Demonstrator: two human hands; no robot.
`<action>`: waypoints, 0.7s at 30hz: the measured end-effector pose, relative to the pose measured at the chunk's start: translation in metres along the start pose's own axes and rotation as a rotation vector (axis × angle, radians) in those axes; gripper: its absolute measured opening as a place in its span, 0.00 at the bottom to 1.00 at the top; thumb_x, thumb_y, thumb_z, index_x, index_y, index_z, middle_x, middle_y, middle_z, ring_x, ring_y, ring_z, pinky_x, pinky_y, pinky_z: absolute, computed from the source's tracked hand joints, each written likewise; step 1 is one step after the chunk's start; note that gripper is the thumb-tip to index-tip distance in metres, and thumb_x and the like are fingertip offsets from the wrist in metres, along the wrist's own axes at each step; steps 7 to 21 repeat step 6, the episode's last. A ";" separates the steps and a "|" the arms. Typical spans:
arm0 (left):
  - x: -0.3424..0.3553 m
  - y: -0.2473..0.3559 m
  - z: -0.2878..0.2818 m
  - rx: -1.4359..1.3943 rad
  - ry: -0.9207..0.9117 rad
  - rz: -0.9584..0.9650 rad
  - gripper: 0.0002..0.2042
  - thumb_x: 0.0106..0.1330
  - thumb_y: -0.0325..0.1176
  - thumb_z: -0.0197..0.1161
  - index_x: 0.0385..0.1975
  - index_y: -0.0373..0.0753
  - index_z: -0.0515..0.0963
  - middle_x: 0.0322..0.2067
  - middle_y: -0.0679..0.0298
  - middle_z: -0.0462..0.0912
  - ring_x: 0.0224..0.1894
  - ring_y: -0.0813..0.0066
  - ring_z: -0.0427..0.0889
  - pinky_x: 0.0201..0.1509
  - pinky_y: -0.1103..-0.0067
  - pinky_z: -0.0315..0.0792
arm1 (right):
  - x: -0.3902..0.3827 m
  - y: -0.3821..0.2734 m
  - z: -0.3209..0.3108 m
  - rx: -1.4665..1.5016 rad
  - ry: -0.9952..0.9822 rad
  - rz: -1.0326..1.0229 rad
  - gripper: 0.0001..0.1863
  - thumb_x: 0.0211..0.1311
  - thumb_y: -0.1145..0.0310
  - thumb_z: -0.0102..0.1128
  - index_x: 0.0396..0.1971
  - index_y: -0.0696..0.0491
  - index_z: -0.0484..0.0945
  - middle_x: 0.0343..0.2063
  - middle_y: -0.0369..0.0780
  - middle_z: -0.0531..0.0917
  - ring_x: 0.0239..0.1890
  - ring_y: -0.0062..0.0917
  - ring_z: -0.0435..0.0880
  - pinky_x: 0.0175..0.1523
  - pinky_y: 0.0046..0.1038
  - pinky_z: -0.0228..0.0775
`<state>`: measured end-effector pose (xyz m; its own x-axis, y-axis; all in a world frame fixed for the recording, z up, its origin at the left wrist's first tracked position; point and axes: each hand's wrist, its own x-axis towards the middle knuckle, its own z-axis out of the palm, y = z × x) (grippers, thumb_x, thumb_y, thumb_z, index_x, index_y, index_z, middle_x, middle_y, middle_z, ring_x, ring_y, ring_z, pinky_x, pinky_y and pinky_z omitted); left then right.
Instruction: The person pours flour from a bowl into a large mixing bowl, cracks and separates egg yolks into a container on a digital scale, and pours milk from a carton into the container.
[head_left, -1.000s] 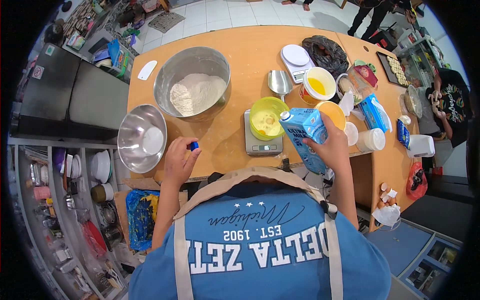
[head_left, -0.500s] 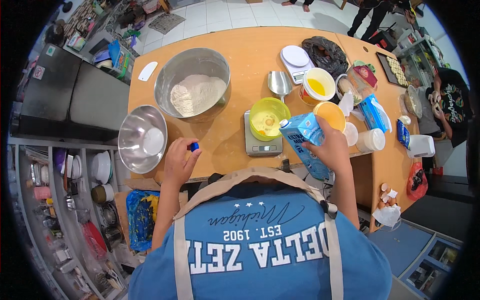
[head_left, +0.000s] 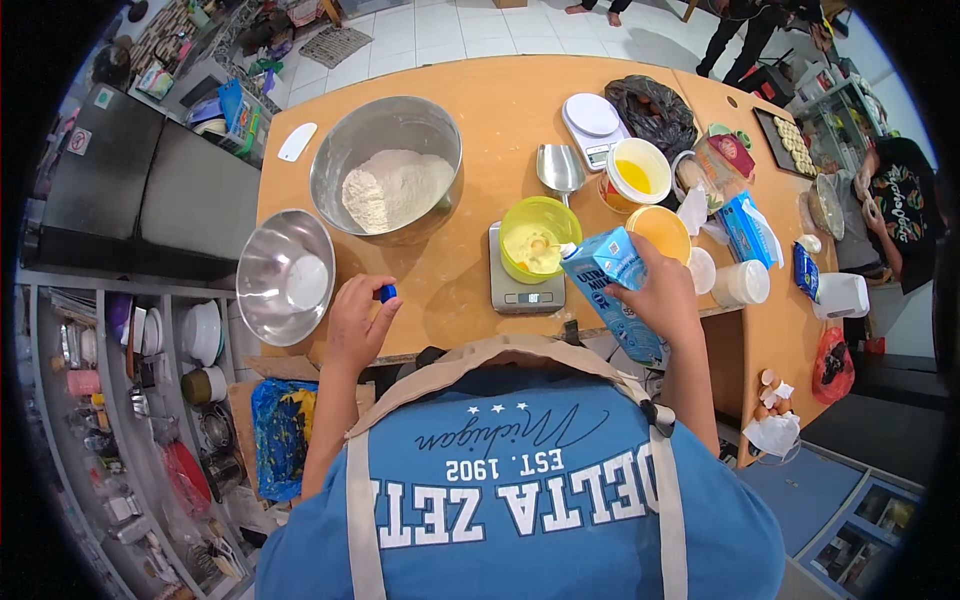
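My right hand is closed round a blue milk carton, tilted so its spout points at a yellow-green bowl. White milk runs from the spout into the bowl, over pale contents with a bit of yolk colour. Under the bowl sits a grey kitchen scale with a lit display. Between thumb and fingers, my left hand pinches a small blue cap. A large metal bowl of flour stands beyond it, and a smaller steel bowl is to its left.
A metal scoop, a white scale, an open tub with yellow contents and a black plastic bag crowd the right side. Eggshells lie near the right edge. At far right another person works by a tray.
Milk has begun flowing from the carton's spout into the yellow-green bowl, and the yolk there is now mostly covered. My left hand stays where it was with the cap.
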<state>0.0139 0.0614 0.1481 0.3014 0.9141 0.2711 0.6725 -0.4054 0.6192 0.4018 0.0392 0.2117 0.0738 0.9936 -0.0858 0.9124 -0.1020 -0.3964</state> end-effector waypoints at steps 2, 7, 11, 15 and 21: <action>0.000 0.000 0.000 0.000 -0.001 -0.001 0.13 0.63 0.38 0.62 0.39 0.35 0.76 0.32 0.56 0.78 0.35 0.60 0.78 0.41 0.70 0.71 | 0.000 0.001 0.001 0.041 0.022 0.008 0.40 0.39 0.61 0.76 0.57 0.51 0.71 0.35 0.50 0.83 0.41 0.43 0.83 0.46 0.40 0.73; 0.001 0.000 0.000 -0.011 -0.013 -0.005 0.14 0.63 0.39 0.62 0.40 0.35 0.76 0.32 0.56 0.78 0.35 0.59 0.78 0.41 0.70 0.71 | 0.001 0.015 0.010 0.214 0.183 -0.045 0.42 0.39 0.60 0.77 0.58 0.51 0.70 0.41 0.52 0.83 0.44 0.42 0.83 0.51 0.39 0.72; 0.001 0.000 0.000 -0.011 -0.013 -0.005 0.14 0.63 0.39 0.62 0.40 0.35 0.76 0.32 0.56 0.78 0.35 0.59 0.78 0.41 0.70 0.71 | 0.001 0.015 0.010 0.214 0.183 -0.045 0.42 0.39 0.60 0.77 0.58 0.51 0.70 0.41 0.52 0.83 0.44 0.42 0.83 0.51 0.39 0.72; 0.001 0.000 0.000 -0.011 -0.013 -0.005 0.14 0.63 0.39 0.62 0.40 0.35 0.76 0.32 0.56 0.78 0.35 0.59 0.78 0.41 0.70 0.71 | 0.001 0.015 0.010 0.214 0.183 -0.045 0.42 0.39 0.60 0.77 0.58 0.51 0.70 0.41 0.52 0.83 0.44 0.42 0.83 0.51 0.39 0.72; 0.001 0.000 0.000 -0.011 -0.013 -0.005 0.14 0.63 0.39 0.62 0.40 0.35 0.76 0.32 0.56 0.78 0.35 0.59 0.78 0.41 0.70 0.71 | 0.001 0.015 0.010 0.214 0.183 -0.045 0.42 0.39 0.60 0.77 0.58 0.51 0.70 0.41 0.52 0.83 0.44 0.42 0.83 0.51 0.39 0.72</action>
